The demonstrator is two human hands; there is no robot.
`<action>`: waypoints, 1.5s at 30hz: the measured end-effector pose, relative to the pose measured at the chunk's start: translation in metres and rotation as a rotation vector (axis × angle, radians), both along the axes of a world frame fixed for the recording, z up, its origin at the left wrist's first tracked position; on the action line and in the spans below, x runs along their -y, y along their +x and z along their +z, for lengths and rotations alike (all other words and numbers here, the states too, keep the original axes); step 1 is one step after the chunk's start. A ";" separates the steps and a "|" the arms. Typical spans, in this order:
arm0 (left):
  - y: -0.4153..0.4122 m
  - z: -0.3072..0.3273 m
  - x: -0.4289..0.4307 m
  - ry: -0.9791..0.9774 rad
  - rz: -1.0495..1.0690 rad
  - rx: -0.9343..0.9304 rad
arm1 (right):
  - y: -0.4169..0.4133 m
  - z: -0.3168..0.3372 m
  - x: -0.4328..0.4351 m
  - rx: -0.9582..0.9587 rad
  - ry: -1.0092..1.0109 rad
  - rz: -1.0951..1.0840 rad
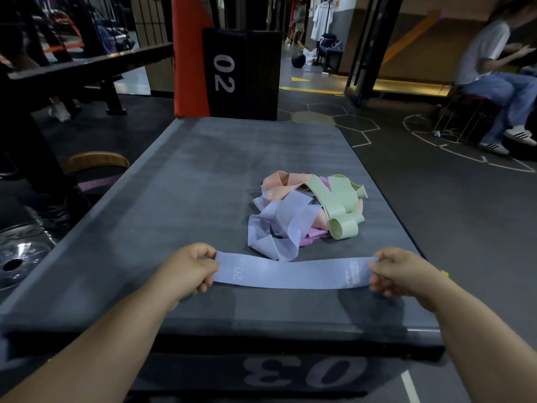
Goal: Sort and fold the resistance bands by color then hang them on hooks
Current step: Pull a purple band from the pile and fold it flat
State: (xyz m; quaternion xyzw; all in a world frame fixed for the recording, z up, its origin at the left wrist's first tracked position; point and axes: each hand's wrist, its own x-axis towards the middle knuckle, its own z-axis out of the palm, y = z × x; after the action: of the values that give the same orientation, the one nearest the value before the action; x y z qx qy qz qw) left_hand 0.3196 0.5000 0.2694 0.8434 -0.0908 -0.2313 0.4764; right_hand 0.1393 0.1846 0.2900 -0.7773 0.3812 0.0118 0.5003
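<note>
A lilac band (293, 273) (marked "20") stretches flat between the hands, the left hand (187, 270) and right hand (398, 273) each pinching one end just above the counter (180, 199).

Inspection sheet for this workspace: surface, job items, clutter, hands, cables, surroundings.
Surface: grey padded box top, marked 03 on its front.
Job's things: flat lavender resistance band stretched between the hands; tangled pile of peach, green, lavender and pink bands behind it.
Clutter: metal weight plate on the floor, left.
Hands: left hand and right hand each pinch one end of the band.
Cables: nothing seen.
Surroundings: black box marked 02 beyond; seated person far right; no hooks visible.
</note>
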 end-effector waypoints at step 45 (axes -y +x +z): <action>0.008 -0.018 -0.006 0.409 -0.090 0.302 | 0.016 -0.008 -0.008 -0.329 -0.391 0.164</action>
State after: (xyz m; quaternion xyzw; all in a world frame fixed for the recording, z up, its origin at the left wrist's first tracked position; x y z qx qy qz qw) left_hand 0.3281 0.5055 0.2516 0.9423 -0.1497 -0.1370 0.2661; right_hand 0.1548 0.1931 0.2823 -0.8752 0.3879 0.1045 0.2694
